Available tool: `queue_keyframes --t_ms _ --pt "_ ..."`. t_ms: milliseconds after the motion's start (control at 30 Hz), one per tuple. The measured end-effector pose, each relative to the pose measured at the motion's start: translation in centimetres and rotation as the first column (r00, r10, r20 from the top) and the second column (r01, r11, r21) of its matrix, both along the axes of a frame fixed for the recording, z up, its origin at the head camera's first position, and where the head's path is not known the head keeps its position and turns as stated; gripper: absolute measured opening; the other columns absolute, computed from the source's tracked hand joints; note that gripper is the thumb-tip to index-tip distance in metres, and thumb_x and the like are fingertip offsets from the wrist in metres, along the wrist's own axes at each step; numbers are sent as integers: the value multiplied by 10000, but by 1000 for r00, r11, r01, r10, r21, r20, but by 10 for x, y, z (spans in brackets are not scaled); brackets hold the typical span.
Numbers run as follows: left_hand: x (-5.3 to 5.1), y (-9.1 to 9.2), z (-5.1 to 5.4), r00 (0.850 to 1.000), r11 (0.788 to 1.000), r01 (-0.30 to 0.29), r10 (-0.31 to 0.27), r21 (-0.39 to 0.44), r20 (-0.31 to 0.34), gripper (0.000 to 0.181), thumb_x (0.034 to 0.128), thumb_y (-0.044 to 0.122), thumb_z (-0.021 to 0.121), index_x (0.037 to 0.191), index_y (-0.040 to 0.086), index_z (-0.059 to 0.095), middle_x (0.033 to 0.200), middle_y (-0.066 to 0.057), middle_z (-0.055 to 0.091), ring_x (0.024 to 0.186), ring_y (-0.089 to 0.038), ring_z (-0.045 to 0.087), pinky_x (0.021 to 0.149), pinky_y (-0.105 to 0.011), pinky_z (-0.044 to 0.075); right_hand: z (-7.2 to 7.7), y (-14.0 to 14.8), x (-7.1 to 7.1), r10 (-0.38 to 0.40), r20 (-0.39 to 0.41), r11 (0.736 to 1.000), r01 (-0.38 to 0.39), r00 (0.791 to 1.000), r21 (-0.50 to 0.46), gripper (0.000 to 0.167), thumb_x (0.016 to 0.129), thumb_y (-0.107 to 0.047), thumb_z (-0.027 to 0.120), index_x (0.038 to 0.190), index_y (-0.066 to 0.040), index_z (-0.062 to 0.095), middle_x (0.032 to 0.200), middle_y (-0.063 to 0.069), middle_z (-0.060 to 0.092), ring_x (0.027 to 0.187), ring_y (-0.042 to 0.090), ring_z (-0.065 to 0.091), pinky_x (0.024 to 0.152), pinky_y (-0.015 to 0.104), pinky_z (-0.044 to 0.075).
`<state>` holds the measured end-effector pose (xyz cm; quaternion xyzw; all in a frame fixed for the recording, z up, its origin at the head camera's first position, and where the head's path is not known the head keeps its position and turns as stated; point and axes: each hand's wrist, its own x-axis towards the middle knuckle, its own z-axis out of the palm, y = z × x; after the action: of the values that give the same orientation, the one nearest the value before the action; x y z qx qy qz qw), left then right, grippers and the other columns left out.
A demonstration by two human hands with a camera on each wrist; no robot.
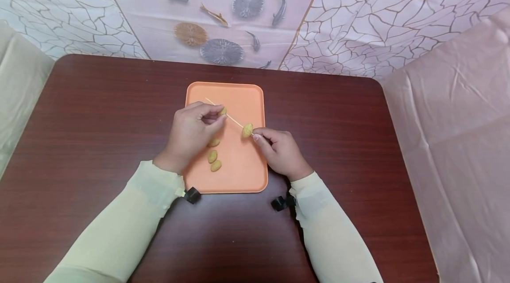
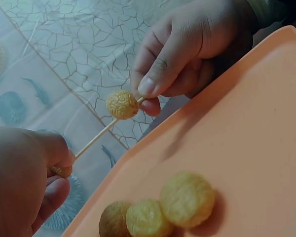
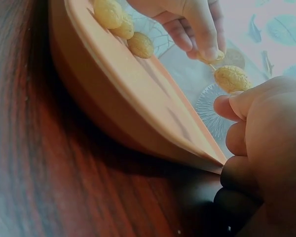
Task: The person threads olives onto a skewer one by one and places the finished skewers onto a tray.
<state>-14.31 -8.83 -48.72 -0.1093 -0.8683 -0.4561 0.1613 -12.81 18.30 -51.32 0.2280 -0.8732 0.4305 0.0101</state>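
Note:
A thin wooden skewer (image 1: 235,121) slants over an orange tray (image 1: 241,176). My right hand (image 1: 282,152) pinches it between thumb and index finger near its lower end. Right beside those fingertips, a wrinkled yellow oval ball (image 1: 247,130) sits threaded on the stick. Farther up, my left hand (image 1: 193,130) pinches a second wrinkled yellow ball (image 1: 223,110), partly hidden by the fingers. The stick's tip shows beyond that ball; whether it runs through it, I cannot tell. In the left wrist view, both hands hold the stick's two ends apart, with bare stick (image 2: 96,138) between.
Three loose yellow balls (image 1: 212,156) lie on the left half of the tray, below the left hand. The tray rests on a dark red-brown wooden table (image 1: 338,132). Patterned cloth (image 1: 342,17) hangs behind the table's far edge. A small black wrist camera (image 1: 193,195) is strapped to the left wrist.

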Motion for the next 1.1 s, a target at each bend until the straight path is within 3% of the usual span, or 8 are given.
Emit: queue_keyframes --t_ms 333,1100 --pt "6 12 5 999 998 46 -47 -30 -19 181 945 112 909 1124 81 896 964 -36 837 841 -149 801 777 -301 694 -1 0 0 -1 7 1000 1 1000 -14 221 1158 -283 666 1231 -170 842 1116 3 850 874 111 733 822 315 623" --pt "13 25 4 994 994 104 -105 -32 -21 143 951 102 905 1088 67 879 965 -42 824 842 -161 806 791 -291 698 -1 0 0 -4 3 1000 5 1000 -19 215 1154 -277 672 1215 -162 843 1092 -11 839 866 110 725 804 306 616"
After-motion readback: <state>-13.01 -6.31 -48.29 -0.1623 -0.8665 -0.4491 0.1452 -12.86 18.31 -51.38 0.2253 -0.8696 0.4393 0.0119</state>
